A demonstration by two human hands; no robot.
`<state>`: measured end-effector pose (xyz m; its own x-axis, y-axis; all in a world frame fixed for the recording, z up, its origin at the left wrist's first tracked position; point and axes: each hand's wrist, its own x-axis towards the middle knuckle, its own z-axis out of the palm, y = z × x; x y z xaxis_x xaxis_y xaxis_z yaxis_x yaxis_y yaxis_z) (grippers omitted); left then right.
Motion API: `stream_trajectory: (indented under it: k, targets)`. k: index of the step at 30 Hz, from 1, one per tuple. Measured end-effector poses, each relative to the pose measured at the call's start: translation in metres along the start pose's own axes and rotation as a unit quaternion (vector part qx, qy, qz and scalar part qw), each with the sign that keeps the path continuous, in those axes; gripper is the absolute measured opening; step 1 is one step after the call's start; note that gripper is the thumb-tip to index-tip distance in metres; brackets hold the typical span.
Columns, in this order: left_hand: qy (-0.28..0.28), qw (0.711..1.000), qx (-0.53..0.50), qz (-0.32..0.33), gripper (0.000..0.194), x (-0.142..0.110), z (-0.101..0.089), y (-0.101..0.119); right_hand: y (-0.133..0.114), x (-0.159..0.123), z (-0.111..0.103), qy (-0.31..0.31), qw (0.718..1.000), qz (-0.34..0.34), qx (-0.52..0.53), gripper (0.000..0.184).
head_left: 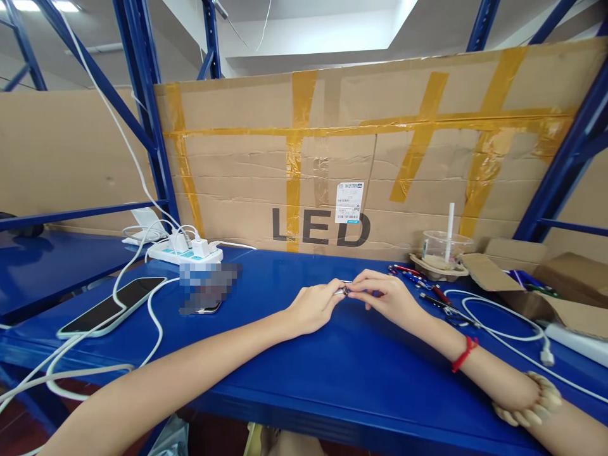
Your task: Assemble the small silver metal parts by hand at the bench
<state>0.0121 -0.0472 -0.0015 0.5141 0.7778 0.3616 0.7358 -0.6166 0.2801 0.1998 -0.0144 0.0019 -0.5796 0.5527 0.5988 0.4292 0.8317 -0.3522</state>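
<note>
Above the middle of the blue tabletop (pixel 285 373), my two hands meet at their fingertips. A small, shiny silver and dark object (pixel 346 291) sits between them, mostly covered by fingers, so its kind does not show. My left hand (pixel 311 309) has its fingers closed round one end of it. From the other side, the thumb and fingertips of my right hand (pixel 387 294) pinch it. Red and blue pens (pixel 412 273) lie just beyond my right hand, and a dark-handled tool (pixel 446 307) lies to its right.
At the left, a phone (pixel 114 307) lies under white cables, near a power strip (pixel 185 253) with chargers. To the right are a plastic cup (pixel 434 250) with a straw, a coiled white cable (pixel 503 326) and an opened carton (pixel 565 304). A cardboard panel (pixel 237 171) stands behind.
</note>
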Motion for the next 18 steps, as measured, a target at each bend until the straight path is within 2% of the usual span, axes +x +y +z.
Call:
stream_trajectory:
  k: [5, 10, 18]
  targets:
    - [-0.032, 0.998, -0.041, 0.023, 0.021, 0.002, 0.002, -0.005, 0.005, 0.0, 0.001, -0.018, 0.998, 0.008, 0.058, 0.023]
    - [-0.025, 0.996, -0.087, 0.028, 0.015, 0.001, 0.003, -0.006, 0.0, -0.001, 0.001, -0.023, 0.997, 0.026, 0.074, 0.024]
    - [-0.007, 0.997, -0.07, 0.03, 0.009, -0.001, 0.005, -0.003, -0.008, 0.0, 0.006, -0.021, 0.982, 0.123, 0.141, 0.027]
